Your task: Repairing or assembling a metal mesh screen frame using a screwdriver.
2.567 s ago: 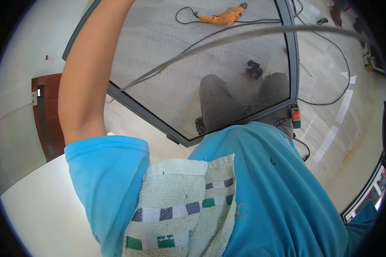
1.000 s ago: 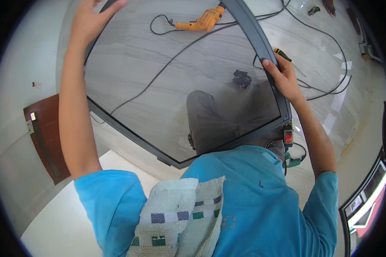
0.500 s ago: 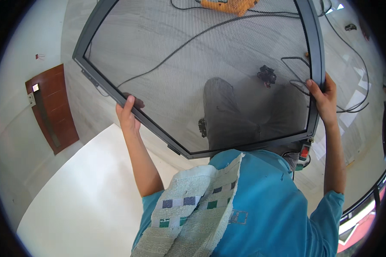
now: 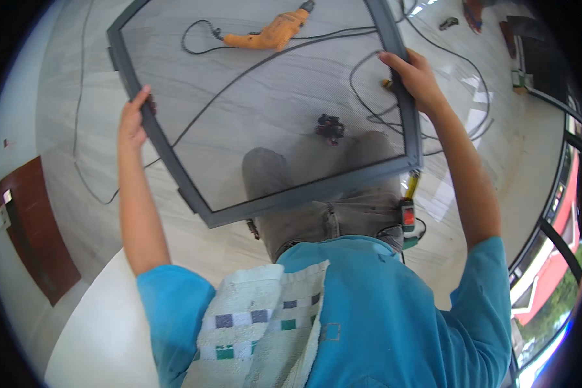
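A dark grey framed mesh screen (image 4: 284, 195) is held out in front of me, tilted, its upper edge cut off by the picture. My left hand (image 4: 134, 119) grips the left side bar, the thumb on the near face and fingers wrapped behind. On the right side bar my right hand (image 4: 415, 76) is closed, thumb laid over the inner edge. Through the mesh show my grey trousers (image 4: 304, 223), an orange power drill (image 4: 271, 32) with a black cord, and a small black object (image 4: 330, 129) whose kind I cannot make out.
A black cable (image 4: 482, 84) loops over the pale marble-look floor at right. A tape measure (image 4: 408, 216) hangs at my right hip. A brown door (image 4: 35, 226) stands at left, a white curved surface (image 4: 103, 323) lower left. Another person's foot (image 4: 473, 16) shows at upper right.
The screen and both hands have moved up and away from my body, and left in the picture. My view has shifted too, bringing the whole drill and another person's foot into sight.
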Motion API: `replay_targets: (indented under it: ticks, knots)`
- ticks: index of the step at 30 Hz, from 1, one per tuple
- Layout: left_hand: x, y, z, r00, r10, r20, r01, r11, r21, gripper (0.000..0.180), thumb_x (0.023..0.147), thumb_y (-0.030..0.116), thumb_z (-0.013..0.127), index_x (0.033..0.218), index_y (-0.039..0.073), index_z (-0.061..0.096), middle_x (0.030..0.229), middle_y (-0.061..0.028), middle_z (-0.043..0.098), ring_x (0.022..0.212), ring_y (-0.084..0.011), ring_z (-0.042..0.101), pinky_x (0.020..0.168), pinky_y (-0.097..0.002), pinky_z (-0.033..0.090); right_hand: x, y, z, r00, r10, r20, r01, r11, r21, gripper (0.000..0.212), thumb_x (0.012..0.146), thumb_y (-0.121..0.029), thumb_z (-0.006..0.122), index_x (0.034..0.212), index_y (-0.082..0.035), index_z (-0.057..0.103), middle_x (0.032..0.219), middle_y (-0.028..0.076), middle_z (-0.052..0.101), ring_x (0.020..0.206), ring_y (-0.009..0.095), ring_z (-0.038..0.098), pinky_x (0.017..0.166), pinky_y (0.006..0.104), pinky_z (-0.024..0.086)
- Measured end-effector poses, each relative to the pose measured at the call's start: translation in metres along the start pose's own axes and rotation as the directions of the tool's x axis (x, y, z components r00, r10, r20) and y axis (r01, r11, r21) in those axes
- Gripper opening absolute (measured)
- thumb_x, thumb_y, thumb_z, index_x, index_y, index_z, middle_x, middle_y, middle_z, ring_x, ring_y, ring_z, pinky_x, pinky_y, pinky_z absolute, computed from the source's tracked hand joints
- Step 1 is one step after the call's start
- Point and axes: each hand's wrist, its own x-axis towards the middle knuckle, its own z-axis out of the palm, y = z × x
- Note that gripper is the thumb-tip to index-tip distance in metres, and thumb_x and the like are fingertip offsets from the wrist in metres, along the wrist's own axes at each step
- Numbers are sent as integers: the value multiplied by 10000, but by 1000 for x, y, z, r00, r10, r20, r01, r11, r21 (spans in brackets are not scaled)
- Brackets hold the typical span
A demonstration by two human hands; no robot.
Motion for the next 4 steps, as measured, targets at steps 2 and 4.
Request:
replay_targets:
  ticks: [2,4]
  knots:
    - [8,5,15,996,35,77,-30,997,-71,238,782,248,741,837,80,582,706,-15,580,651,-120,580,584,-248,467,24,1,-11,999,46,-18,-48,989,-141,380,765,-343,706,949,-21,625,753,10,558,669,79,496,588,246,410]
    - [24,2,5,972,63,228,-63,998,-3,270,804,218,715,970,60,574,801,-22,618,695,-138,603,635,-266,496,36,4,-10,996,80,31,-74,985,-159,424,782,-374,695,994,-19,601,742,-11,499,661,78,463,628,243,427]
